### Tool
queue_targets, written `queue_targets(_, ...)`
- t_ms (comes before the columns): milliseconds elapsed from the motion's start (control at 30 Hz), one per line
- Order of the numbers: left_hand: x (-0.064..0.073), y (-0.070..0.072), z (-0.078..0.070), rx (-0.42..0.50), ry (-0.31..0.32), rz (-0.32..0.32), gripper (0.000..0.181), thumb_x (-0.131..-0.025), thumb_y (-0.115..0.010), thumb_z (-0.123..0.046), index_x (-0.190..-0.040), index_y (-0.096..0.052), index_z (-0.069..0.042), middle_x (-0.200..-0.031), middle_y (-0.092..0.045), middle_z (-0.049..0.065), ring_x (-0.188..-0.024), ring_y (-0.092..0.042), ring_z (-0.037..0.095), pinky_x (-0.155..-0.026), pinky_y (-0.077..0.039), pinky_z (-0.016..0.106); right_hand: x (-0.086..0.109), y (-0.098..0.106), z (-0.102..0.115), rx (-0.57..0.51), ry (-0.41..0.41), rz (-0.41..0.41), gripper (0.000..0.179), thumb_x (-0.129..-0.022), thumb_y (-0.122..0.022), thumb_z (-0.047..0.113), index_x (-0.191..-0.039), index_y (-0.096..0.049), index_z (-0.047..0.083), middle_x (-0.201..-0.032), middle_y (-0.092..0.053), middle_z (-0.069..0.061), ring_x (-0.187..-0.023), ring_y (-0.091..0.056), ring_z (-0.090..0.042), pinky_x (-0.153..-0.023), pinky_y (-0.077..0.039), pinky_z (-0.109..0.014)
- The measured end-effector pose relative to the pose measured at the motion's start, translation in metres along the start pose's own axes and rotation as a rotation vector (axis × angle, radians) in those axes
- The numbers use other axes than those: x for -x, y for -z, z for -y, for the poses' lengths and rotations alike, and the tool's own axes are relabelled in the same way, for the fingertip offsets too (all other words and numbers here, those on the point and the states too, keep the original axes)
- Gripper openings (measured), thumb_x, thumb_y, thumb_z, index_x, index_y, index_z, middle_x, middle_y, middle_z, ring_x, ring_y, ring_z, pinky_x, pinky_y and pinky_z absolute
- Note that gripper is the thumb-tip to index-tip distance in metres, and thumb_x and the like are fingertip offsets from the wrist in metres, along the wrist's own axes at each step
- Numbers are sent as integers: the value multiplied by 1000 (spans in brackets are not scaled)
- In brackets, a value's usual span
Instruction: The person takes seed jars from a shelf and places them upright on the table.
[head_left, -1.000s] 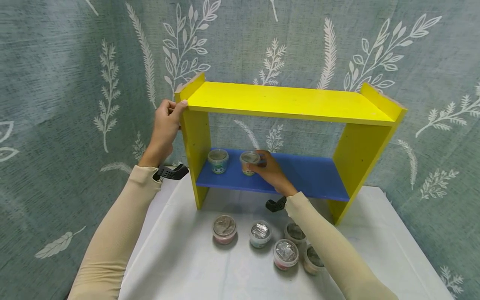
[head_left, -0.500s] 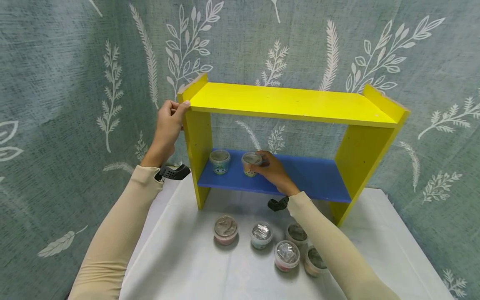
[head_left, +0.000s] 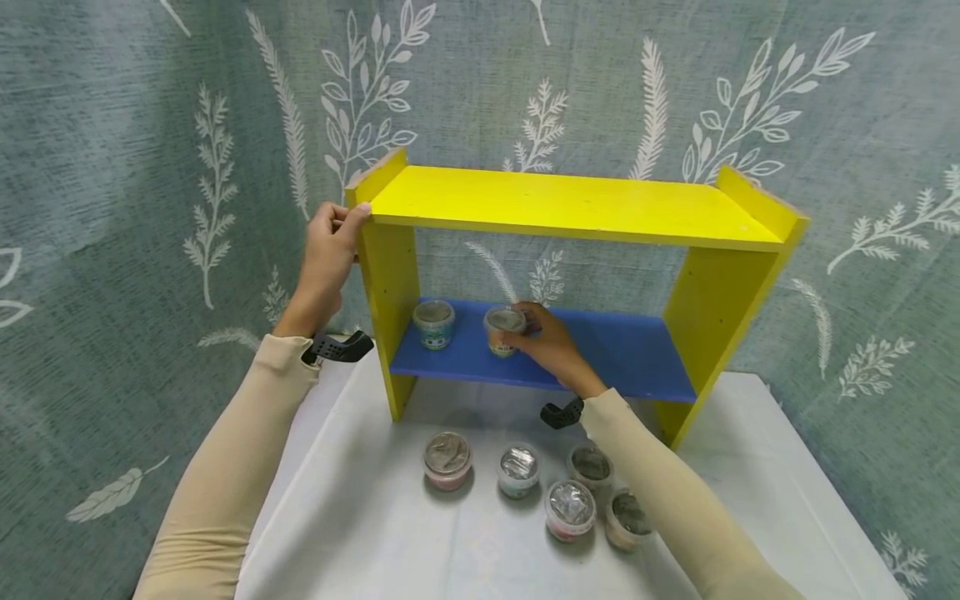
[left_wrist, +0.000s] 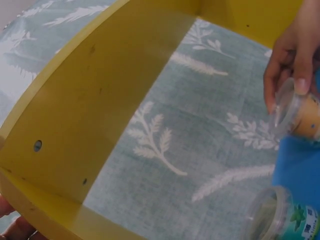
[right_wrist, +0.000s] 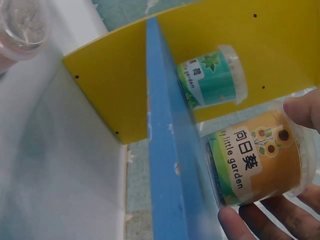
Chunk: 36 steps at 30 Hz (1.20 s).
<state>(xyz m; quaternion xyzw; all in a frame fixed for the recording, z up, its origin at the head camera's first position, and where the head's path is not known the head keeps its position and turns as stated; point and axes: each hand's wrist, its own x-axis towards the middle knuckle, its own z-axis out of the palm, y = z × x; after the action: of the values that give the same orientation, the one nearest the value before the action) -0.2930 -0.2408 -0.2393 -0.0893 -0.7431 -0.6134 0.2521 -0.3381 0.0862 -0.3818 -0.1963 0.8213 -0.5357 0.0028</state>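
Observation:
My right hand [head_left: 553, 343] grips a small clear tub [right_wrist: 260, 160] with an orange sunflower label reading "My little garden". The tub is upright, right at the blue shelf board [head_left: 600, 350], with thumb and fingers on opposite sides of it. To its left, a tub with a teal label [head_left: 434, 325] stands on the same board by the yellow side panel. My left hand [head_left: 327, 250] holds the upper left corner of the yellow shelf unit [head_left: 555, 200], its thumb on the front edge; some fingers are hidden behind the panel.
Several lidded tubs stand on the white-covered table [head_left: 360, 517] before the unit: a pinkish one [head_left: 447, 461] at left, a pale one [head_left: 517, 471], and others by the right forearm. Leaf-patterned fabric [head_left: 480, 83] hangs behind and at the sides.
The sunflower tub has shifted slightly forward, toward the front edge of the blue board, with my right hand still on it. My left hand keeps its hold on the corner.

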Motion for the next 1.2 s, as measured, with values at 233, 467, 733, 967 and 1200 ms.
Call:
queue_targets(233,1,0,-1,-17,-4,-1,36,-102,-57,-50,-103,-49,-15,-101,-49,4,-87,-49,19,-79,-42,38,10,6,2,38,-15,-7,72,-91,-76,53,-151,-46,25,-140,-54,-1,-123,-53,-23,-91,-51,-49)
queue_targets(467,-1,-1,0,-14,-3,-1,35,-103,-56,-49,-103,-50,-15,-101,-49,4,-86,-48,19,-77,-42,35,18,12,4,49,4,-12,70,-92,-76,50,-149,-48,21,-136,-57,-3,-120,-54,-25,-89,-51,-48)
queue_targets(733,1,0,1,-18,3,-1,37,-103,-56,-50,-103,-48,-14,-102,-48,4,-88,-49,19,-79,-42,37,32,11,6,67,49,-8,63,-93,-76,44,-147,-50,22,-131,-61,-2,-115,-57,-23,-88,-52,-47)
queue_targets(967,0,-1,2,-19,6,4,36,-103,-55,-50,-105,-50,-15,-102,-49,3,-87,-49,19,-79,-42,37,45,9,10,46,64,7,62,-93,-77,44,-145,-52,22,-128,-61,-3,-113,-57,-24,-87,-51,-48)
queue_targets(1200,0,0,2,-20,0,2,36,-103,-56,-50,-105,-49,-15,-102,-50,3,-89,-50,19,-79,-42,36,51,8,10,28,72,27,60,-93,-78,39,-145,-53,21,-127,-63,-3,-111,-58,-23,-83,-53,-43)
